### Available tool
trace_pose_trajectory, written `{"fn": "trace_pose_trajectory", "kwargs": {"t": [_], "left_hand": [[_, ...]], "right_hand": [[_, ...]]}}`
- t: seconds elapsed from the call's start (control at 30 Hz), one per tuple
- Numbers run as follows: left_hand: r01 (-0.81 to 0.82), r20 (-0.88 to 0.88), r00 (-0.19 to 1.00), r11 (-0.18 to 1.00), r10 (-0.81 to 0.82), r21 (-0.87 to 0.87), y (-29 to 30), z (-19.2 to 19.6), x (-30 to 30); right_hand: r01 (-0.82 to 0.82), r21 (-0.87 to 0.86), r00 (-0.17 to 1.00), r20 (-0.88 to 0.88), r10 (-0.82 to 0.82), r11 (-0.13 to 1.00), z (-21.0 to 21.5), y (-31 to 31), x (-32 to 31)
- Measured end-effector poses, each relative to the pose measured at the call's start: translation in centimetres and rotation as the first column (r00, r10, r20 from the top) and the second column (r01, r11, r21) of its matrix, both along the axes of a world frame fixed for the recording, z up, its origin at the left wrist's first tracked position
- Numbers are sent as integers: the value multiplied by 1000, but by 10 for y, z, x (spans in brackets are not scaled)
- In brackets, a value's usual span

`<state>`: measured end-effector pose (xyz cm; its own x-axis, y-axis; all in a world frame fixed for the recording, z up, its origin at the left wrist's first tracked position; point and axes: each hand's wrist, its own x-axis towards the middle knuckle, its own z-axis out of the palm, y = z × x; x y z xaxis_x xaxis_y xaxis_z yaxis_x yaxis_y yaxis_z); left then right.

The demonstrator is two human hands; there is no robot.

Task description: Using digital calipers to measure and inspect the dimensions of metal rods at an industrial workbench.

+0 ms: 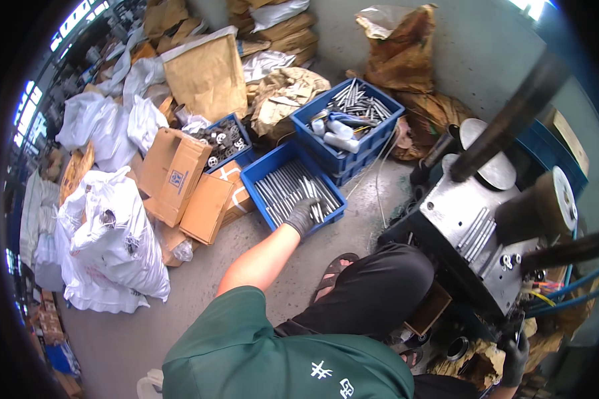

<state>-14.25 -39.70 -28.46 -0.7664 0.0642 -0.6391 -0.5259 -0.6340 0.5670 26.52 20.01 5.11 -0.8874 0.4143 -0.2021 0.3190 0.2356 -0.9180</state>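
Observation:
My left arm stretches out to a blue crate (251, 181) on the floor, filled with rows of slim metal rods (279, 187). There my left hand (302, 217), in a dark grey glove, has its fingers curled over a few brighter rods that lie at a different slant. Low on the right, beside the metal machine table (446, 199), is my right hand (514, 360), also gloved. Its fingers look closed around something slim and dark, partly hidden at the picture's dim edge. Several metal rods (478, 233) lie side by side on the machine table, with small rings (510, 261) near them.
Behind the rod crate stands a fuller blue crate (353, 163) with metal pieces and bottles. Another blue crate (245, 154) holds dark round parts. Cardboard boxes (174, 174) and white sacks (113, 239) crowd the left. Thick dark machine columns (512, 116) rise at the right.

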Motion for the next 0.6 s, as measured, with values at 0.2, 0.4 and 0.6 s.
{"fn": "trace_pose_trajectory", "kwargs": {"t": [0.2, 0.4, 0.6], "left_hand": [[-212, -30, 977, 937, 212, -277, -102, -50, -79], [150, 270, 963, 836, -2, -528, -122, -91, -126], [590, 479, 778, 213, -407, -778, -117, -126, -175]], "right_hand": [[328, -115, 918, 272, -287, 938, -59, 48, 51], [221, 22, 937, 274, -218, 975, -79, 53, 59], [294, 181, 872, 350, -341, 938, -69, 44, 54]]}}
